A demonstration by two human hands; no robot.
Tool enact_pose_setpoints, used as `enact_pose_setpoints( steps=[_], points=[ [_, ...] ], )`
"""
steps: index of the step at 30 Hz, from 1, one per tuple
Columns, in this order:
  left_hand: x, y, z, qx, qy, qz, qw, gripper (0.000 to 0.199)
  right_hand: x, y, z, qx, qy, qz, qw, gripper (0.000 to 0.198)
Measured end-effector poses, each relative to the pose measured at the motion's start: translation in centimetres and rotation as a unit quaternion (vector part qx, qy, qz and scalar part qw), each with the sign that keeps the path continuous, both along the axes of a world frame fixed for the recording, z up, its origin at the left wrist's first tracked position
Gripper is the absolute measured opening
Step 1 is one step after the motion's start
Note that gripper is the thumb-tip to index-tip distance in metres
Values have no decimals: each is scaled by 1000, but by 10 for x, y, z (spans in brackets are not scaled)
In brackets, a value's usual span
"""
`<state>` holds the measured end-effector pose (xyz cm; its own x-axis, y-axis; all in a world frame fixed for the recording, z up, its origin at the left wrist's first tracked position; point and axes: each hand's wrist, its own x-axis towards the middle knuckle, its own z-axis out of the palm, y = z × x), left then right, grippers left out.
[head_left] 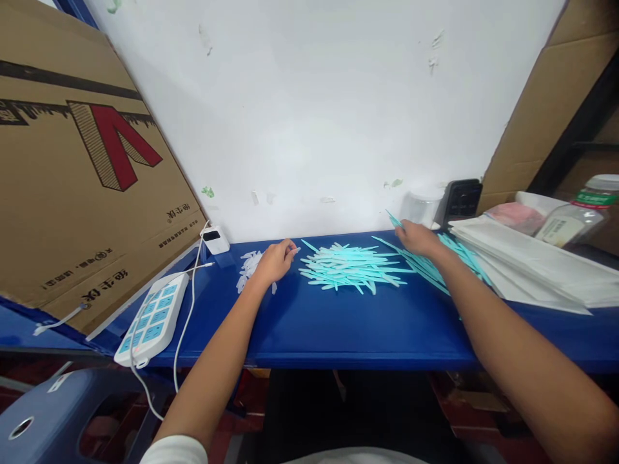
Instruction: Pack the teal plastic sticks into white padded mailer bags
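My left hand (276, 263) pinches a small whitish translucent piece (295, 251) between thumb and fingertips. Just left of it, and partly hidden behind it, lies a small heap of similar translucent pieces (249, 265). Between my two hands spreads a pile of thin, pointed teal sticks (351, 267), most of them lying sideways. My right hand (416, 238) is closed on a teal stick (394, 220) whose tip sticks out past the fingers; whether more than one is held I cannot tell. Beneath that hand and wrist lies another bunch of teal sticks (428, 272), partly covered.
The blue table (358, 332) meets a white wall. On the left are a power strip (155, 316), cables, a small white device (215, 240) and a large cardboard box (72, 174). Rightward stand a clear jar (422, 205), a black device (463, 197), white sheets (536, 261) and a bottle (578, 219).
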<state>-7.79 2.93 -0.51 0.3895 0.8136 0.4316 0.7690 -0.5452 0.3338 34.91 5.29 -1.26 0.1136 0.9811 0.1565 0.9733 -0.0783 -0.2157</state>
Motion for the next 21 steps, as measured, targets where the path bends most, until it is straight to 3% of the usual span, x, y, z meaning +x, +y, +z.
enact_pose_setpoints(
  steps=[13, 21],
  points=[
    [1, 0, -1, 1, -2, -5, 1000, 18, 4, 11, -16, -68, -6, 41, 997, 39],
    [1, 0, 0, -4, -3, -4, 1000, 19, 16, 16, -2, -51, -29, 23, 998, 44]
  ],
)
